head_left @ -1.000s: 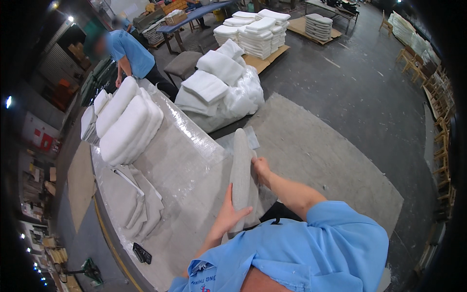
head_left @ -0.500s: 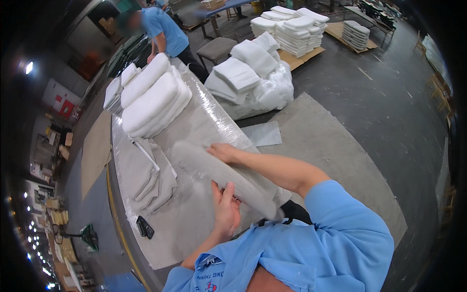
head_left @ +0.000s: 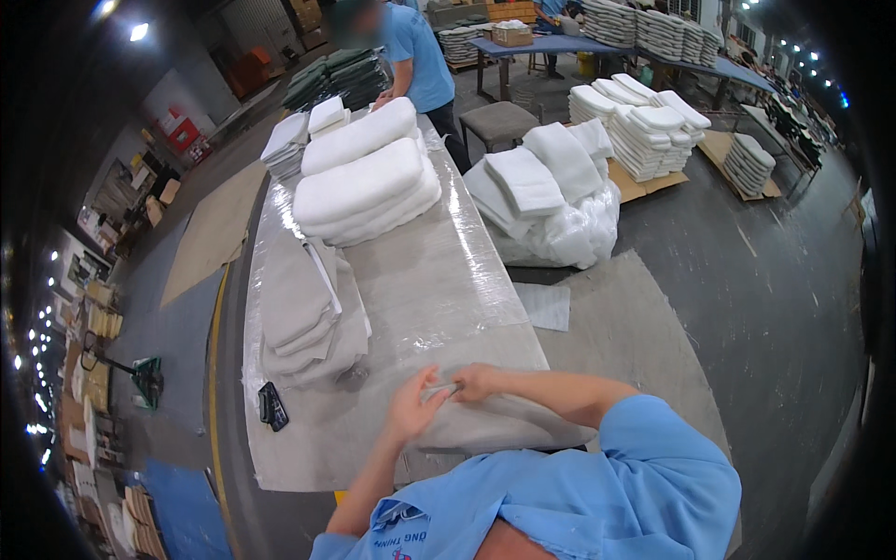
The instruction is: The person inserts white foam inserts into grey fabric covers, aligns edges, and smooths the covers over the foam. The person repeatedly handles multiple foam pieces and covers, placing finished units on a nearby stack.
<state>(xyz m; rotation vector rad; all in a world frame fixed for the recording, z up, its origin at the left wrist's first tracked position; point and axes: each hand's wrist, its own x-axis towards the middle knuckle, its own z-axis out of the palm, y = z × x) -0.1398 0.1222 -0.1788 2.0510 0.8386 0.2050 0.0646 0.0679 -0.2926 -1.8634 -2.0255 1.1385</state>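
Observation:
A padded grey fabric cushion lies at the near edge of the plastic-covered table, close against my body. My right hand is closed on the far left corner of its fabric. Just left of it, my left hand has thumb and fingers apart at that corner; whether it touches the fabric is hard to tell. Folded grey fabric covers lie in a pile on the table's left side. Beyond them sit thick white padding pieces, stacked.
A small black device lies near the table's left edge. Beyond the far end, a person in blue bends over. To the right stand a plastic bag of white padding, a grey stool and white stacks on cardboard.
The cushion has gone from tilted up in both hands to lying low against my body. My hands have come together at its corner. The view has swung, showing more of the room.

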